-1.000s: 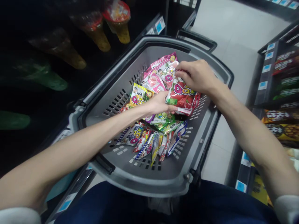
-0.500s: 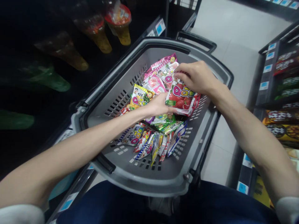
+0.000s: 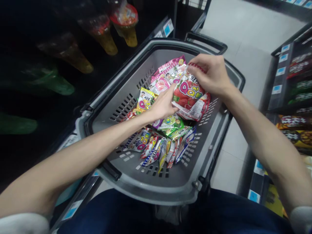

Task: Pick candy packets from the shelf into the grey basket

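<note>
A red strawberry gummy candy bag [image 3: 188, 92] is held tilted between my two hands, above the far right part of a grey shopping basket [image 3: 156, 192]. My right hand [image 3: 211, 73] pinches its upper edge. On its lower left side, my left hand [image 3: 165, 103] grips the same bag with thumb and fingers. Under and beside it lie a pink bag [image 3: 159, 85], a yellow bag [image 3: 145, 99] and a green bag [image 3: 173, 123]. Several more small candy bags [image 3: 156, 151] stand in a row at the near end. Another red-and-white bag [image 3: 203, 109] shows behind the held one.
A dark shelf with clear lidded cups [image 3: 125, 24] runs along the left. To the right, a rack of packaged snacks [image 3: 301, 122] with price tags [image 3: 281, 71] borders the tiled floor [image 3: 234, 136]. The basket's black handle [image 3: 207, 41] sticks out at the far end.
My right hand has risen slightly and moved right, lifting the strawberry bag's top edge. My left hand has shifted up a little with it. The other bags stay in place.
</note>
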A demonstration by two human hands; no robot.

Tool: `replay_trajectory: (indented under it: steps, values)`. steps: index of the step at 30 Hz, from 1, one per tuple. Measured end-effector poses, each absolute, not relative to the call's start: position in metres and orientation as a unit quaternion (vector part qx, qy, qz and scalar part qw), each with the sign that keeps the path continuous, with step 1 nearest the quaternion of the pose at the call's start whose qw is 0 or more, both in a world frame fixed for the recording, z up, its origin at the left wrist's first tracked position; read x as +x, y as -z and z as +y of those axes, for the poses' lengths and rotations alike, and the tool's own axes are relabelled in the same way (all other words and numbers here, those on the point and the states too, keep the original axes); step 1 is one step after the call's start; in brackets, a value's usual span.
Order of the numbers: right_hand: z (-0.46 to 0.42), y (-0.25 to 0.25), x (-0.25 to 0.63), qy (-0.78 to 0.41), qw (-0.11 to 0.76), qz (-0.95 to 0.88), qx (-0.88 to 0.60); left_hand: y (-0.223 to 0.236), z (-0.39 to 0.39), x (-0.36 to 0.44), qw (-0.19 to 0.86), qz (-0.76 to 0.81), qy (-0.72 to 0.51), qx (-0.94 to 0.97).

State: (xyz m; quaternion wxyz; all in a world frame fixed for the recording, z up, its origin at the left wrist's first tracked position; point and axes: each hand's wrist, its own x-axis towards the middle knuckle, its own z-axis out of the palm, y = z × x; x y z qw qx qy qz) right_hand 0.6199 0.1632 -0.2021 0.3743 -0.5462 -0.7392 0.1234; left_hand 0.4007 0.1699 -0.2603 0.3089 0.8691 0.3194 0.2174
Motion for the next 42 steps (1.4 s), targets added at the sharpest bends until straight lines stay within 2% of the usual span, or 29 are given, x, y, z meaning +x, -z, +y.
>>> replay_trajectory:
  steps: [2,5,9,12,16,18,20,22,26,30,42]
  values:
    - [0.169,0.205,0.623,-0.149,0.434,-0.714,-0.529,0.262,0.177,0.399,0.270,0.278,-0.266,0.883]
    - [0.175,0.206,0.627,-0.242,0.479,-0.670,-0.512,0.256,0.182,0.398,0.238,0.238,-0.306,0.890]
    - [0.177,0.203,0.627,-0.344,0.544,-0.602,-0.472,0.241,0.176,0.399,0.256,0.222,-0.327,0.882]
    - [0.178,0.201,0.629,-0.352,0.577,-0.579,-0.457,0.237,0.172,0.402,0.332,0.225,-0.345,0.848]
    - [0.176,0.204,0.634,-0.367,0.522,-0.613,-0.466,0.240,0.162,0.408,0.566,0.238,-0.324,0.720]
    - [0.172,0.205,0.634,-0.293,0.483,-0.665,-0.488,0.243,0.154,0.411,0.692,0.237,-0.296,0.615]
    - [0.168,0.206,0.634,-0.167,0.464,-0.702,-0.513,0.245,0.147,0.414,0.774,0.233,-0.273,0.522]
    - [0.165,0.207,0.633,-0.052,0.449,-0.712,-0.536,0.246,0.142,0.415,0.818,0.234,-0.257,0.457]
    - [0.162,0.206,0.631,0.070,0.441,-0.714,-0.540,0.248,0.140,0.416,0.854,0.247,-0.244,0.388]
    - [0.161,0.204,0.626,0.126,0.441,-0.722,-0.518,0.251,0.142,0.415,0.854,0.265,-0.243,0.377]
    - [0.156,0.201,0.623,0.169,0.452,-0.733,-0.480,0.245,0.141,0.416,0.858,0.260,-0.238,0.373]
